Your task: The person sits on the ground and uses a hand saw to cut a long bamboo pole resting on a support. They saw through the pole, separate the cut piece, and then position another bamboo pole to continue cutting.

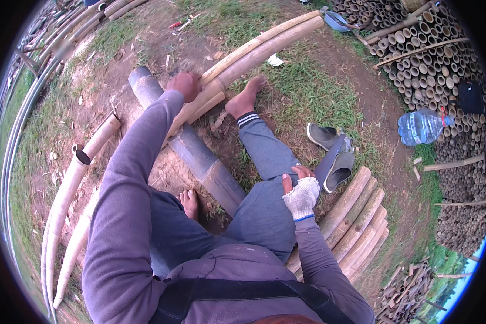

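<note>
A long pale bamboo pole, with lengthwise edges that look split, slants across a thick grey bamboo log on the ground. My left hand, bare, is closed at the pole's near left side; its fingertips are partly hidden. On my right knee rests my right hand in a white fingerless glove, its fingers curled and thumb raised. A flat dark blade-like tool runs from beside that hand toward the shoes. Its handle is hidden, and it appears to be in my grip.
Cut bamboo lengths lie beside my right arm. Dark slip-on shoes sit on the grass. Long bamboo poles lie at the left. A large water bottle stands near stacked bamboo. A blue container is at the far end.
</note>
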Demonstrator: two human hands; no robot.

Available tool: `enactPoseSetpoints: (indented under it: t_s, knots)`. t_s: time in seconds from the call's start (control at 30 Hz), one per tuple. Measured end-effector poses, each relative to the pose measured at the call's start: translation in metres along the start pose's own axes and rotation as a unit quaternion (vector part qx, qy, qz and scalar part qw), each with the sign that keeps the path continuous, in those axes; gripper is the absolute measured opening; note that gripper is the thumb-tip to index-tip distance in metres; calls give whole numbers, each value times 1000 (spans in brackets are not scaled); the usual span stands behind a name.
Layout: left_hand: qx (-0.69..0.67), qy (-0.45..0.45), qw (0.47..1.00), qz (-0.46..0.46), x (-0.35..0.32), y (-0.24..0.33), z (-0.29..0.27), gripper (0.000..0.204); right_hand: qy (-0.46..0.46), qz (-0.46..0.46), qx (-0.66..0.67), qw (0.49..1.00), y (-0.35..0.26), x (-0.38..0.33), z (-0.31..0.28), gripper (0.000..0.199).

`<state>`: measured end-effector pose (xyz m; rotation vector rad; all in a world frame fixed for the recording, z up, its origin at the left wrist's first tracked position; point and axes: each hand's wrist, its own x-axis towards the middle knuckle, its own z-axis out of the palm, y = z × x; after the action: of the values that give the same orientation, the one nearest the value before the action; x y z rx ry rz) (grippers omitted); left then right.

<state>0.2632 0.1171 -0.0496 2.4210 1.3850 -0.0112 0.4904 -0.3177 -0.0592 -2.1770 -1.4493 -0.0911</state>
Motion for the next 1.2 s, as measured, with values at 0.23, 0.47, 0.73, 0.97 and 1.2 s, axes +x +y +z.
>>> enactPoseSetpoints:
  t_s: [0.23, 0.47, 0.73, 0.97, 1.2]
  knots:
    - [29, 27, 999, 37, -2, -1, 12, 38, -15, 23, 11, 1000, -2, 0, -5, 35]
    - [38, 32, 998, 29, 3, -4, 16, 43, -30, 64, -7, 997, -4, 0, -6, 40]
    - [38, 51, 997, 32, 8, -15, 8, 45, -11, 57, 3, 998, -1, -3, -3, 38]
    - [20, 70, 996, 44, 8, -17, 11, 50, -8, 54, 12, 998, -5, -1, -7, 39]
    - [23, 53, 998, 26, 7, -11, 10, 53, -17, 63, 13, 998, -3, -2, -7, 39]
